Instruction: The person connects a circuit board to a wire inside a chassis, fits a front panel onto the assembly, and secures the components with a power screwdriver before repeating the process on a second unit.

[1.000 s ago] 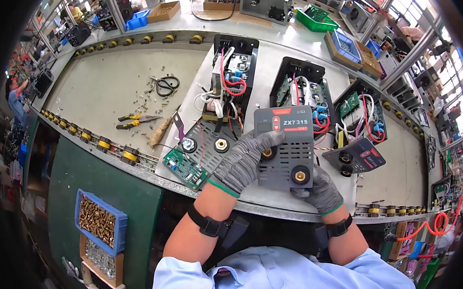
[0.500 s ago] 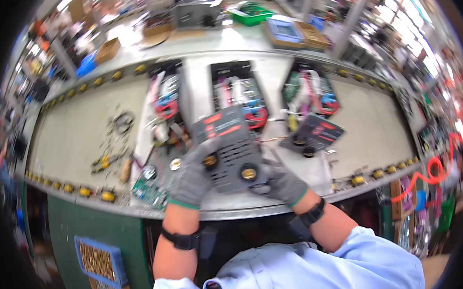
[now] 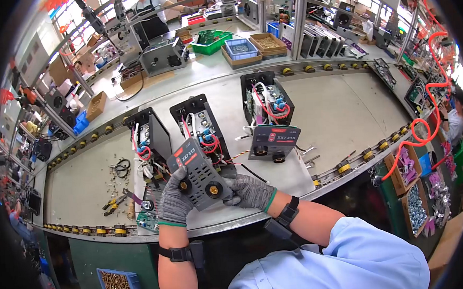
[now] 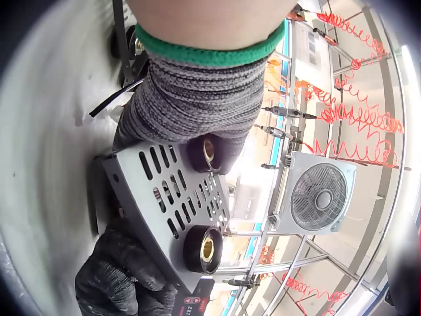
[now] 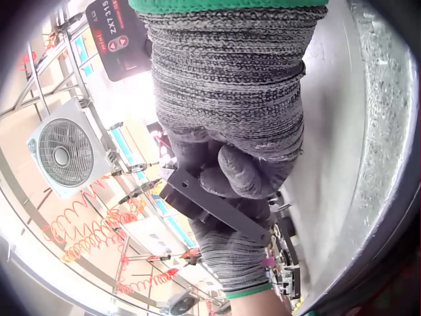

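A dark grey front panel (image 3: 208, 182) marked ZX7 315, with vent slots and two round brass-centred sockets, is held tilted over the bench. My gloved left hand (image 3: 174, 199) grips its left side, thumb near one socket. At the lower right edge, the curled fingers of my gloved right hand (image 3: 250, 191) hold the panel. The left wrist view shows the slotted face (image 4: 164, 204) between both hands. In the right wrist view the panel's edge (image 5: 220, 209) lies by the right fingers. Behind it stands an open-topped unit (image 3: 198, 120) with red and white wires.
Another open unit (image 3: 151, 130) stands to the left. To the right, a third unit (image 3: 266, 99) has its ZX7 315 panel (image 3: 274, 142) leaning in front. Yellow-handled pliers (image 3: 112, 204) and scissors (image 3: 121, 168) lie left among loose screws. Roller rails (image 3: 343, 166) edge the bench.
The head view has swung right, so the bench and units appear shifted left. The panel, upright a second ago, now leans with its top to the left; both hands stay on it.
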Action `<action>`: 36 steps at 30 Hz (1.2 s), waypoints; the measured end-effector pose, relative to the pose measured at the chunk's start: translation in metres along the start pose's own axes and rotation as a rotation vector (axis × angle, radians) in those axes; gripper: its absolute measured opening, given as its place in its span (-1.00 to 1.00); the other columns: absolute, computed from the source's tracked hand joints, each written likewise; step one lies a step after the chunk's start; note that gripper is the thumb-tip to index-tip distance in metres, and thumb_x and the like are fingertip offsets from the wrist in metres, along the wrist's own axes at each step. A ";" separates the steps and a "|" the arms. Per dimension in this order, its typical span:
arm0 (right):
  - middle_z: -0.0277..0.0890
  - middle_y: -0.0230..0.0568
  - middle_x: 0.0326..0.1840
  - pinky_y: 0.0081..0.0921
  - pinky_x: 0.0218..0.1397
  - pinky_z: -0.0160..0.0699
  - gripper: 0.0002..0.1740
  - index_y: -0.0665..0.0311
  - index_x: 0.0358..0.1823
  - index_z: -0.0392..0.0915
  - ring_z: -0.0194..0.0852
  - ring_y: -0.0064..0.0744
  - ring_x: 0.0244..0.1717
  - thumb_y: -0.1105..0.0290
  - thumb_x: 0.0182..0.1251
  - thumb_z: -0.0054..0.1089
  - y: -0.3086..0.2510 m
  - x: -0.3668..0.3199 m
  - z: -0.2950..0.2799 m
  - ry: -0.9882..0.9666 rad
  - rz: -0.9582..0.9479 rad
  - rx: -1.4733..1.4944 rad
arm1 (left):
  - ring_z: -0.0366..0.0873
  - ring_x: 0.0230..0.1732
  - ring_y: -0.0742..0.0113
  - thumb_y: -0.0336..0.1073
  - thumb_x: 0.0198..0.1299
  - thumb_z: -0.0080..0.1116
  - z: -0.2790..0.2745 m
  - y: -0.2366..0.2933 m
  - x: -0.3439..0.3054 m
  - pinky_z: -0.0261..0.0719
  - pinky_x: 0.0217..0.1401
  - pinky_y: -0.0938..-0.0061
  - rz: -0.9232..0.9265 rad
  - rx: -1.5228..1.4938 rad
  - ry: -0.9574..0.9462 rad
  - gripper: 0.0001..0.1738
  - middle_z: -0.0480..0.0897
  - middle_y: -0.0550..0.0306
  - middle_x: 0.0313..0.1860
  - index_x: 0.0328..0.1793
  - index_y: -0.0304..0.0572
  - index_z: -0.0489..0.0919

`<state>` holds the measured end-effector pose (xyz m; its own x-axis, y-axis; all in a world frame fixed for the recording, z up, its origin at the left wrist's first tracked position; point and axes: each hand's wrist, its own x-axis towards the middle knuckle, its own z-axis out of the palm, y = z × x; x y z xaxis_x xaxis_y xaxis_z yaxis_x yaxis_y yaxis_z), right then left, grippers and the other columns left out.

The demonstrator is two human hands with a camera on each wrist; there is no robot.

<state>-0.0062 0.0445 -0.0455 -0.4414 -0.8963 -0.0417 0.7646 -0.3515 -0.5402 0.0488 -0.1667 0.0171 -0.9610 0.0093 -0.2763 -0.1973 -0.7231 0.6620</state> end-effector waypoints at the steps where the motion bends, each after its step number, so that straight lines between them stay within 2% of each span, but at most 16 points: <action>1: 0.52 -0.34 -0.23 -0.75 -0.53 0.19 -0.45 0.29 0.19 0.51 0.30 -0.69 -0.43 -0.01 0.45 0.29 0.000 0.002 0.001 0.030 0.018 0.015 | 0.68 0.18 -0.06 -0.07 0.16 0.40 0.000 0.000 0.000 0.63 0.35 0.02 -0.006 0.003 0.012 -0.30 0.69 -0.15 0.18 0.36 -0.29 0.52; 4: 0.51 -0.35 -0.26 -0.74 -0.53 0.19 -0.51 0.29 0.12 0.53 0.32 -0.67 -0.43 -0.02 0.50 0.23 -0.001 0.002 0.004 0.027 0.033 0.044 | 0.69 0.17 -0.06 -0.07 0.16 0.40 0.001 -0.001 0.000 0.63 0.35 0.03 0.015 0.018 -0.009 -0.30 0.70 -0.12 0.17 0.36 -0.29 0.52; 6: 0.48 -0.38 -0.31 -0.72 -0.53 0.22 -0.53 0.28 0.09 0.55 0.34 -0.66 -0.42 -0.02 0.51 0.22 -0.012 -0.006 0.018 0.220 0.037 -0.164 | 0.66 0.22 -0.05 -0.03 0.15 0.42 -0.015 -0.004 0.006 0.62 0.35 0.01 0.012 0.023 -0.009 -0.26 0.68 -0.12 0.20 0.39 -0.27 0.50; 8: 0.44 -0.42 -0.37 -0.70 -0.51 0.24 -0.58 0.26 0.03 0.57 0.35 -0.66 -0.45 0.00 0.54 0.19 -0.016 -0.017 0.012 0.209 0.025 -0.258 | 0.62 0.28 -0.04 0.01 0.15 0.44 -0.018 -0.010 0.006 0.61 0.37 0.00 0.030 0.020 0.020 -0.22 0.64 -0.15 0.27 0.43 -0.22 0.48; 10: 0.40 -0.48 -0.43 -0.70 -0.50 0.25 -0.60 0.28 0.01 0.61 0.29 -0.68 -0.49 0.04 0.55 0.18 -0.024 -0.034 0.015 0.396 -0.052 -0.551 | 0.60 0.31 -0.01 -0.03 0.15 0.47 -0.004 -0.007 -0.006 0.60 0.38 -0.05 0.028 -0.033 0.024 -0.24 0.62 -0.13 0.29 0.42 -0.19 0.48; 14: 0.50 -0.49 -0.39 -0.71 -0.39 0.31 -0.59 0.36 0.00 0.69 0.32 -0.74 -0.43 0.11 0.47 0.24 -0.039 -0.083 0.043 0.526 -0.118 -0.965 | 0.64 0.23 0.03 -0.18 0.15 0.49 -0.002 -0.009 -0.030 0.60 0.37 -0.08 -0.032 -0.066 0.102 -0.34 0.67 0.01 0.18 0.35 -0.15 0.51; 16: 0.53 -0.47 -0.39 -0.70 -0.35 0.35 -0.60 0.37 -0.02 0.69 0.35 -0.74 -0.40 0.13 0.46 0.24 -0.049 -0.103 0.064 0.495 -0.088 -0.985 | 0.70 0.13 0.05 -0.31 0.15 0.46 -0.007 -0.016 -0.031 0.65 0.32 0.03 0.133 0.060 0.134 -0.37 0.69 0.05 0.14 0.35 -0.20 0.50; 17: 0.56 -0.44 -0.39 -0.68 -0.32 0.38 -0.61 0.38 -0.05 0.70 0.39 -0.74 -0.37 0.14 0.45 0.25 -0.055 -0.109 0.077 0.491 -0.064 -0.994 | 0.72 0.02 0.13 -0.45 0.12 0.43 -0.002 -0.014 -0.034 0.70 0.24 0.26 0.219 0.161 0.128 -0.37 0.70 0.06 0.11 0.36 -0.24 0.50; 18: 0.56 -0.44 -0.39 -0.68 -0.32 0.38 -0.61 0.38 -0.05 0.70 0.39 -0.74 -0.37 0.14 0.45 0.25 -0.060 -0.110 0.087 0.470 -0.064 -1.006 | 0.72 0.02 0.13 -0.45 0.12 0.43 0.002 -0.011 -0.037 0.70 0.24 0.26 0.240 0.157 0.136 -0.37 0.70 0.06 0.11 0.36 -0.24 0.50; 21: 0.61 -0.35 -0.40 -0.60 -0.29 0.48 -0.78 0.37 -0.13 0.73 0.45 -0.71 -0.38 0.33 0.40 0.32 -0.078 -0.117 0.115 0.362 -0.159 -1.254 | 0.67 0.03 0.33 -0.37 0.17 0.48 0.011 -0.018 -0.039 0.65 0.18 0.46 0.348 0.667 0.162 -0.36 0.70 0.04 0.10 0.36 -0.32 0.48; 25: 0.68 -0.31 -0.35 -0.54 -0.26 0.57 -0.83 0.32 -0.10 0.72 0.58 -0.58 -0.38 0.40 0.38 0.34 -0.121 -0.090 0.141 0.134 -0.309 -1.648 | 0.66 0.07 0.36 -0.29 0.17 0.53 0.003 -0.019 -0.029 0.65 0.21 0.41 0.382 0.768 0.051 -0.35 0.70 0.06 0.08 0.32 -0.30 0.46; 26: 0.70 -0.22 -0.36 -0.47 -0.23 0.63 -0.80 0.32 -0.06 0.69 0.67 -0.47 -0.35 0.39 0.38 0.34 -0.127 -0.074 0.140 0.096 -0.398 -1.576 | 0.66 0.08 0.37 -0.30 0.18 0.52 0.003 -0.016 -0.029 0.65 0.22 0.41 0.345 0.762 0.039 -0.37 0.70 0.06 0.08 0.31 -0.31 0.46; 30: 0.68 0.15 -0.33 -0.20 -0.07 0.70 -0.61 0.37 0.17 0.54 0.73 0.08 -0.21 0.26 0.46 0.22 -0.178 0.001 0.149 0.321 -0.237 -1.999 | 0.66 0.10 0.36 -0.34 0.20 0.49 -0.007 -0.006 -0.021 0.65 0.24 0.41 0.299 0.818 0.010 -0.38 0.71 0.05 0.08 0.32 -0.31 0.44; 32: 0.66 0.26 -0.30 -0.08 0.01 0.66 -0.47 0.46 0.25 0.44 0.69 0.23 -0.16 0.13 0.50 0.13 -0.198 0.047 0.128 0.432 -0.079 -2.221 | 0.66 0.12 0.35 -0.37 0.21 0.46 -0.009 -0.002 -0.017 0.65 0.23 0.41 0.226 0.803 0.021 -0.37 0.70 0.06 0.10 0.36 -0.29 0.43; 33: 0.65 0.30 -0.32 -0.05 0.03 0.65 -0.38 0.53 0.24 0.42 0.68 0.25 -0.17 0.04 0.50 0.08 -0.205 0.068 0.098 0.388 -0.192 -2.295 | 0.65 0.12 0.36 -0.37 0.21 0.46 -0.005 -0.001 -0.016 0.65 0.23 0.41 0.250 0.850 0.007 -0.35 0.70 0.07 0.10 0.39 -0.27 0.41; 36: 0.63 0.18 -0.45 -0.15 -0.14 0.67 -0.43 0.55 0.23 0.47 0.73 0.03 -0.31 0.18 0.42 0.20 -0.210 0.107 0.090 0.355 0.123 -2.201 | 0.63 0.13 0.38 -0.39 0.20 0.46 0.005 -0.001 -0.007 0.64 0.22 0.40 0.284 0.808 -0.038 -0.28 0.68 0.11 0.12 0.46 -0.26 0.37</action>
<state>-0.1720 -0.0015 0.1395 -0.6814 -0.7243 -0.1054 -0.6667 0.6737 -0.3189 0.0549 -0.1621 0.0219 -0.9979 -0.0642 -0.0111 -0.0119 0.0125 0.9999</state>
